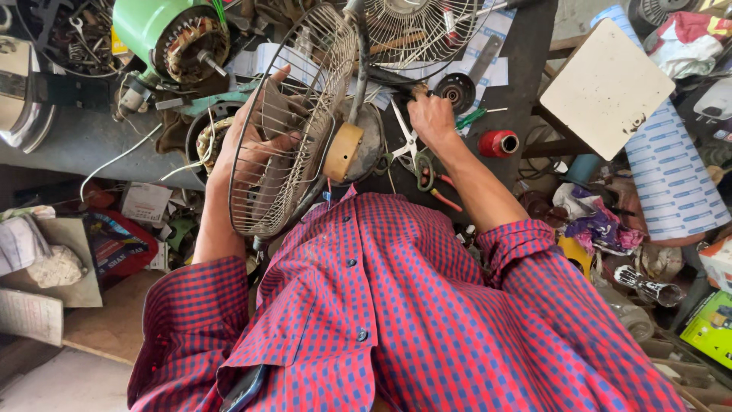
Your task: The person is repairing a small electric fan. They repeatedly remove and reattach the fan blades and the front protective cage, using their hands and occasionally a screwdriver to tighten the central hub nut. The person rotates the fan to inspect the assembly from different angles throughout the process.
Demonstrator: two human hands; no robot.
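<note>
**Fan guard held on edge over a crowded repair desk**

A round wire fan guard (293, 122) stands tilted on edge in front of the person's chest, its tan hub cap (342, 152) facing right. The left hand (255, 133) is spread flat against the far side of the guard, fingers showing through the wires; its grip is open, pressing on the mesh and not wrapped round it. The right hand (431, 118) sits just right of the guard, at the base of a second wire grille (415, 30) that lies further back. Its fingers are curled in a closed grip, but what they hold is hidden, so I cannot tell.

Just beside the right hand lie scissors (408, 145) with pale blades, a green-handled screwdriver (471, 117) and a red cylindrical spool (498, 143). A dark round disc (457, 91) rests near the second grille.

The desk (526, 53) is dark and thickly littered. At its left end stands a green motor housing (164, 30) with copper windings exposed, and below it another wound stator (207, 141) trailing a white wire (122, 156).

To the right, a white square board (606, 88) sits tilted over a blue-and-white printed roll (671, 172). Rags, bags and boxes crowd the floor on both sides, and the person's red-and-blue checked shirt (396, 320) fills the lower frame.
</note>
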